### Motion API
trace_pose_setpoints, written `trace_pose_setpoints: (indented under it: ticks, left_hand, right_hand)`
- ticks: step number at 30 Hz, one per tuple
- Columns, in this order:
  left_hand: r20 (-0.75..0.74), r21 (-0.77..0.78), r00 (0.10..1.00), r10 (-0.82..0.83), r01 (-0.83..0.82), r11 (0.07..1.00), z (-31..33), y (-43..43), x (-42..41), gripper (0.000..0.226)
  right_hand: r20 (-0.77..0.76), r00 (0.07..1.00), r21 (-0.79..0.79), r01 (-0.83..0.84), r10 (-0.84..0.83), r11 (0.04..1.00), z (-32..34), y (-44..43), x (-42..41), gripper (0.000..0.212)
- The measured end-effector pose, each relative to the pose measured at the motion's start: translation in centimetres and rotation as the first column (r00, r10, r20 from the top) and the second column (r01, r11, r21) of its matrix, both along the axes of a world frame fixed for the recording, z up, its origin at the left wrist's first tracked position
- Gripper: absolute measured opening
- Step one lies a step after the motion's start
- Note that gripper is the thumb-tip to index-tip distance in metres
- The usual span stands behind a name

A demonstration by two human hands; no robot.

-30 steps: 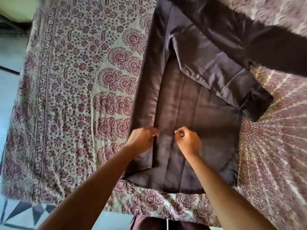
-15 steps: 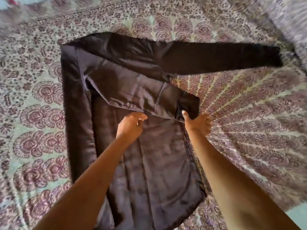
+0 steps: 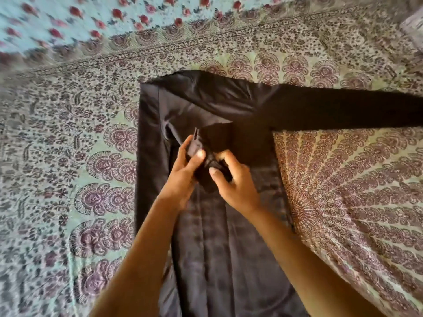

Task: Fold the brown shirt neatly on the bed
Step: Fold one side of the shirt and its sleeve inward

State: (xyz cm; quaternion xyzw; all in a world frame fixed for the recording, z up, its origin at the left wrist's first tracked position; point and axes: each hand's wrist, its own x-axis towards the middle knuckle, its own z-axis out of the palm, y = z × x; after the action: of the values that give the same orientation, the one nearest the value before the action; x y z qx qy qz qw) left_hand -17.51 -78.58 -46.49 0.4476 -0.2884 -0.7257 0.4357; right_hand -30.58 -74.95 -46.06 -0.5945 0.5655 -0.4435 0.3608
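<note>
The brown shirt [image 3: 219, 252] lies flat on the bed, its left side folded inward along a long strip. One sleeve [image 3: 343, 110] stretches straight out to the right. The other sleeve is folded across the chest, and its cuff [image 3: 215, 143] is lifted over the middle. My left hand [image 3: 185, 172] pinches the cuff's left edge between thumb and fingers. My right hand [image 3: 233, 179] grips the same cuff from the right, fingers curled into the cloth. Both hands are close together above the shirt body.
A patterned bedspread [image 3: 343, 202] in green and maroon covers the bed on all sides of the shirt. A light blue cloth with red flowers [image 3: 91, 17] lies along the far edge. A patterned corner [image 3: 414, 26] shows at the upper right.
My hands left the shirt's lower middle, went up to the folded sleeve, and now hold its cuff together, drawn back left over the chest. The view has swung toward the collar end.
</note>
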Motion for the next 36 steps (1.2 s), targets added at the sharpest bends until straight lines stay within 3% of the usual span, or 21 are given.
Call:
trace_pose_setpoints:
  ticks: [2, 4, 5, 7, 8, 10, 12, 13, 15, 17, 19, 20, 22, 24, 27, 31, 33, 35, 36]
  left_hand:
    - [0.081, -0.038, 0.987, 0.141, -0.138, 0.990, 0.9, 0.2, 2.6, 0.028]
    - [0.168, -0.045, 0.942, 0.291, -0.288, 0.957, 1.4, 1.3, 5.9, 0.017]
    - [0.176, -0.035, 0.917, 0.359, -0.358, 0.933, 1.6, 2.2, 7.5, 0.017]
    - [0.104, 0.018, 0.886, 0.452, -0.456, 0.890, 2.1, 4.4, 9.8, 0.014]
    - [0.059, 0.040, 0.876, 0.479, -0.482, 0.875, 2.7, 5.7, 10.7, 0.009]
    - [-0.031, 0.082, 0.859, 0.512, -0.508, 0.857, 3.6, 8.0, 11.7, 0.013]
    - [-0.117, 0.140, 0.835, 0.538, -0.523, 0.841, 4.4, 10.2, 12.1, 0.020]
    - [-0.153, 0.177, 0.817, 0.555, -0.530, 0.829, 4.5, 11.2, 12.4, 0.024]
    - [-0.186, 0.238, 0.807, 0.560, -0.516, 0.823, 4.3, 13.1, 12.6, 0.036]
    - [-0.077, 0.268, 0.827, 0.557, -0.521, 0.810, 3.1, 15.0, 12.6, 0.023]
    - [0.177, 0.315, 0.834, 0.523, -0.551, 0.773, 0.8, 17.4, 12.8, 0.018]
    - [0.306, 0.333, 0.845, 0.437, -0.526, 0.783, -0.4, 18.6, 12.9, 0.015]
    - [0.510, 0.368, 0.835, 0.208, -0.430, 0.824, -2.6, 20.6, 12.9, 0.012]
    - [0.666, 0.367, 0.743, 0.063, -0.400, 0.840, -4.0, 21.8, 12.8, 0.016]
    - [0.785, 0.321, 0.620, 0.010, -0.420, 0.849, -4.9, 22.2, 13.1, 0.022]
    - [0.774, 0.408, 0.616, -0.143, -0.313, 0.858, -6.6, 21.9, 14.1, 0.025]
    - [0.669, 0.437, 0.735, -0.110, -0.269, 0.858, -6.3, 21.4, 14.5, 0.014]
    - [0.432, 0.511, 0.900, 0.061, -0.300, 0.805, -5.8, 21.3, 14.7, 0.012]
    - [0.315, 0.555, 0.937, 0.150, -0.310, 0.772, -5.7, 21.4, 14.7, 0.007]
  right_hand:
    - [-0.003, 0.995, 0.017, -0.104, 0.105, 0.994, 0.5, -0.1, 1.9, 0.016]
    - [-0.083, 0.975, 0.043, -0.204, 0.207, 0.978, -0.4, 0.3, 3.5, 0.048]
    - [-0.192, 0.949, 0.070, -0.241, 0.250, 0.968, -1.1, 0.7, 4.2, 0.068]
    - [-0.431, 0.856, 0.214, -0.212, 0.287, 0.954, -4.5, 1.5, 5.4, 0.094]
    - [-0.423, 0.857, 0.337, -0.152, 0.294, 0.929, -6.0, 2.0, 6.3, 0.098]
    - [-0.258, 0.952, 0.513, -0.009, 0.165, 0.859, -7.2, 2.4, 8.1, 0.082]
    - [0.021, 0.998, 0.668, -0.052, 0.051, 0.742, -5.5, 2.7, 10.3, 0.031]
    - [0.229, 0.972, 0.714, -0.128, -0.057, 0.688, -6.0, 2.8, 10.9, 0.013]
    - [0.399, 0.852, 0.751, -0.091, -0.339, 0.654, -4.6, 2.3, 12.2, 0.021]
    - [0.591, 0.701, 0.681, -0.170, -0.398, 0.712, -3.8, 1.4, 11.7, 0.027]
    - [0.555, 0.723, 0.688, -0.120, -0.412, 0.716, -4.0, 0.4, 11.3, 0.045]
    - [0.520, 0.713, 0.711, -0.057, -0.469, 0.701, -4.3, -0.1, 10.7, 0.045]
    - [0.326, 0.819, 0.700, 0.126, -0.472, 0.703, -4.7, -0.7, 9.5, 0.038]
    - [0.248, 0.888, 0.735, 0.088, -0.387, 0.673, -5.5, 0.0, 8.2, 0.041]
    - [0.123, 0.947, 0.848, 0.055, -0.297, 0.527, -8.0, 2.0, 7.4, 0.070]
    - [0.065, 0.930, 0.858, 0.132, -0.361, 0.497, -10.6, 4.3, 7.6, 0.056]
    - [0.061, 0.909, 0.865, 0.158, -0.413, 0.476, -10.9, 4.7, 7.7, 0.051]
    - [0.161, 0.866, 0.838, 0.133, -0.473, 0.529, -10.5, 4.4, 7.6, 0.027]
    - [0.212, 0.840, 0.830, 0.115, -0.499, 0.545, -10.1, 4.2, 7.5, 0.022]
